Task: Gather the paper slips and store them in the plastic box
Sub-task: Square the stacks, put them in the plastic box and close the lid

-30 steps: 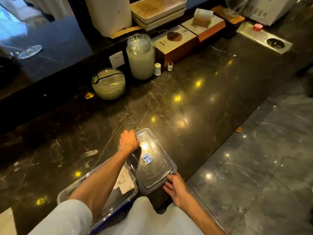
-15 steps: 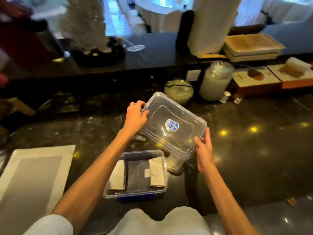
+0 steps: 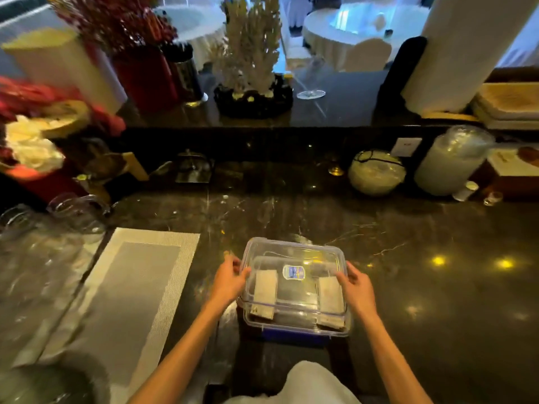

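Note:
A clear plastic box (image 3: 294, 322) with a blue base stands on the dark marble counter in front of me. Its transparent lid (image 3: 294, 255), with a blue sticker in the middle, lies on top of it. Through the lid I see two stacks of paper slips, one on the left (image 3: 264, 295) and one on the right (image 3: 331, 298). My left hand (image 3: 229, 279) grips the lid's left edge. My right hand (image 3: 354, 287) grips its right edge.
A grey woven placemat (image 3: 125, 293) lies left of the box. Glassware (image 3: 43, 237) crowds the far left. At the back stand a round glass bowl (image 3: 376, 173), a tall jar (image 3: 449, 164), a small kettle (image 3: 194, 167) and a raised ledge with decorations.
The lid was lifted off the counter to the right, carried over in both hands and lowered onto the box. My view swung left and up.

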Motion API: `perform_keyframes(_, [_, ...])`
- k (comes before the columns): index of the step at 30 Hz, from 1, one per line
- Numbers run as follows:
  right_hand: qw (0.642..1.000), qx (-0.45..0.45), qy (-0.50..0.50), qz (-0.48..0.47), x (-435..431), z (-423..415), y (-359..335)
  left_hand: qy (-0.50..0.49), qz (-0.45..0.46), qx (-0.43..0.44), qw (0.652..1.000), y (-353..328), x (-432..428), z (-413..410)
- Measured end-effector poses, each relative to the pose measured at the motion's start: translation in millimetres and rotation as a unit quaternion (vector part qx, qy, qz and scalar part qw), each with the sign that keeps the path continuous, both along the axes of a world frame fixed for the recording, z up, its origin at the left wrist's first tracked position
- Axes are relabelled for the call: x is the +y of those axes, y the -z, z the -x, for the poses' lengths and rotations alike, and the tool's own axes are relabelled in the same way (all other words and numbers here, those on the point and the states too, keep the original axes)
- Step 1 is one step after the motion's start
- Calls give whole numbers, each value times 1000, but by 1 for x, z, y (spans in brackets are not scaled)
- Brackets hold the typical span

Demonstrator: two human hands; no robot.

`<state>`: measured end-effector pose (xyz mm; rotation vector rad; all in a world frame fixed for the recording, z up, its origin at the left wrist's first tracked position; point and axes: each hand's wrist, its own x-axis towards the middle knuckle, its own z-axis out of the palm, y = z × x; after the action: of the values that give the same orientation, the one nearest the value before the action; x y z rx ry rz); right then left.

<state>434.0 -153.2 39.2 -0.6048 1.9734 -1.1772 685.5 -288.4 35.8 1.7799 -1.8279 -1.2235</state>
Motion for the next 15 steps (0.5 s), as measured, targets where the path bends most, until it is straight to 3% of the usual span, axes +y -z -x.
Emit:
perform_keyframes(4, [998,60,14,-20,26,-5,12,27,-17,-3,999,15,20,6])
perform_keyframes(15, [993,87,37,-66,27,-17,20,29,-12,-14,999,22,28,3])
